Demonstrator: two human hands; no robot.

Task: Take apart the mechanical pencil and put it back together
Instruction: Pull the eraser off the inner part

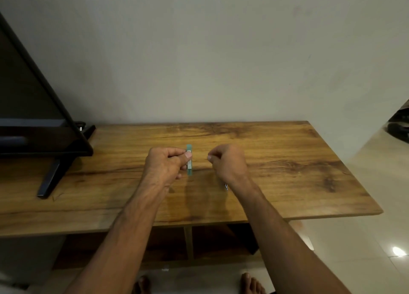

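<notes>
Above the middle of the wooden surface (287, 172), the left grip (168, 163) pinched a see-through green pencil barrel (189, 171) between thumb and fingertips. The barrel stood roughly upright, with both ends showing past the fingers. Near it but apart, the right grip (228, 161) was curled, thumb and forefinger closed on a small pale piece (209, 157). A thin metal point (226, 186) showed under that wrist; whether it belonged to the same piece could not be told. A television (33, 116) stood at the surface's far left corner.
</notes>
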